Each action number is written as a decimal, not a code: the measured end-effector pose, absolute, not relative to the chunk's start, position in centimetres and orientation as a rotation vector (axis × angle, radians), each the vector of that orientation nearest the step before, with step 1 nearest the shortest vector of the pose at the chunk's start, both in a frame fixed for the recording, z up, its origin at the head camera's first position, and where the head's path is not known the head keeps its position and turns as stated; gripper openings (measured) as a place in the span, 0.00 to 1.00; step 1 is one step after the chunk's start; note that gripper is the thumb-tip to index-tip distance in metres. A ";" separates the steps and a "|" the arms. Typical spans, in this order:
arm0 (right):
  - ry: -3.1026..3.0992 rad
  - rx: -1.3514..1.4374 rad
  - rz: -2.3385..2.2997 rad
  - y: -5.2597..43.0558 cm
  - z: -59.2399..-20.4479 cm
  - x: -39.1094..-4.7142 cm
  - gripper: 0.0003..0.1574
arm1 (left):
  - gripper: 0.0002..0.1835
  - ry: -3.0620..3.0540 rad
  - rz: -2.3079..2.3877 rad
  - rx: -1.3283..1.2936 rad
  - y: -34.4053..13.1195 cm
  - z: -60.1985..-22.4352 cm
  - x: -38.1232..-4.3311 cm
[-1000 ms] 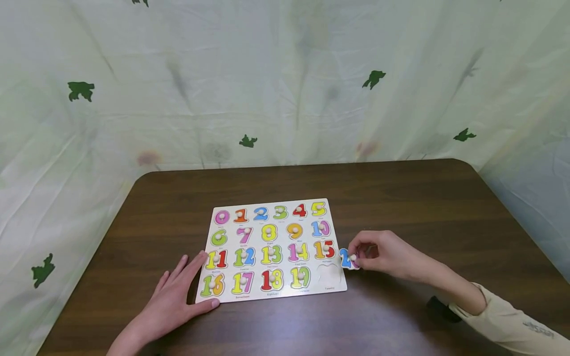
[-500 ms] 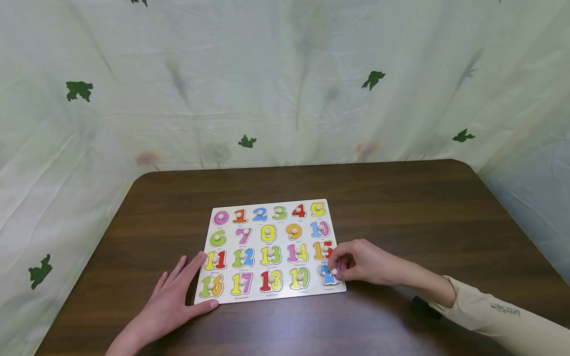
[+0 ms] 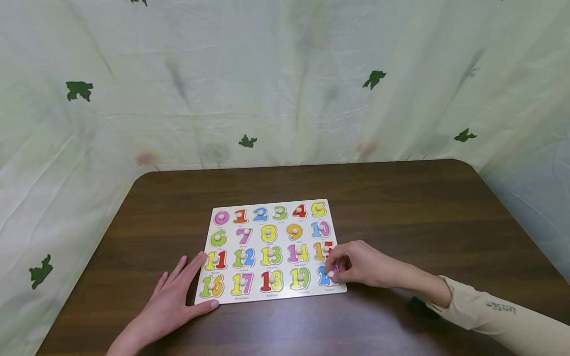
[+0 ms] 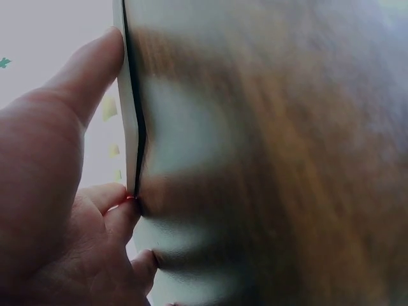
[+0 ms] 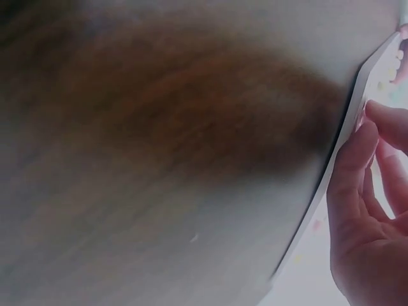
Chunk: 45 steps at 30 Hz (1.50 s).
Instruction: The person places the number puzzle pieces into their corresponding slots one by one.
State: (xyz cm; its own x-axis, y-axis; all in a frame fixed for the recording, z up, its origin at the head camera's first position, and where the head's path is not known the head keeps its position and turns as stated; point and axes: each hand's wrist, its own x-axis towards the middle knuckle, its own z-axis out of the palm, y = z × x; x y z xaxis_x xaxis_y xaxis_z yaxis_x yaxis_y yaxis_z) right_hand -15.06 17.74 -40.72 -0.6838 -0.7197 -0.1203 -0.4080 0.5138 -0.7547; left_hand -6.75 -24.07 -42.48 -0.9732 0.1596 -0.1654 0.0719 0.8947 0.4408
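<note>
A white number puzzle board (image 3: 285, 291) lies on the table, its rows filled with coloured number pieces from 0 to 19, each with a round knob. At its near right corner the blue and purple 20 piece (image 3: 324, 277) sits at its recess above the printed word. My right hand (image 3: 367, 264) pinches the knob of this piece between thumb and fingertips, partly covering its purple zero. My left hand (image 3: 171, 301) rests at the board's near left corner with fingers spread, the thumb on the near edge and the index finger at the left edge.
The dark brown wooden table (image 3: 401, 207) has rounded far corners. Behind it hangs a pale curtain (image 3: 285, 89) with green leaf shapes. A small black thing (image 3: 423, 309) shows below the right sleeve (image 3: 498, 311).
My right hand has carried the 20 piece leftward from beside the board onto its near right corner, and the piece now lies straighter and lower there. The left hand stays in place.
</note>
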 end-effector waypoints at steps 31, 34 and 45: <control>2.343 -0.853 -1.036 18.2 -41.1 -14.6 0.08 | 0.60 2.865 0.615 0.182 -24.0 -41.9 -6.8; 2.339 -0.844 -1.045 18.3 -41.1 -14.6 0.08 | 0.60 2.867 0.616 0.175 -23.9 -41.9 -6.7; 2.313 -0.742 -1.151 19.6 -40.9 -14.5 0.11 | 0.54 2.881 0.662 0.230 -24.1 -41.1 -6.8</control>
State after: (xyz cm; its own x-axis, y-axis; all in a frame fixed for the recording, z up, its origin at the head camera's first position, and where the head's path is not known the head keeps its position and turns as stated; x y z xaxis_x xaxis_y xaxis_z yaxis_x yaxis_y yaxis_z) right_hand -14.45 19.56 -40.90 -0.7542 -0.6387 -0.1526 -0.2634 0.5071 -0.8207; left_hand -6.76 -24.10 -41.11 -0.9725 0.1889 -0.1362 0.1105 0.8890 0.4444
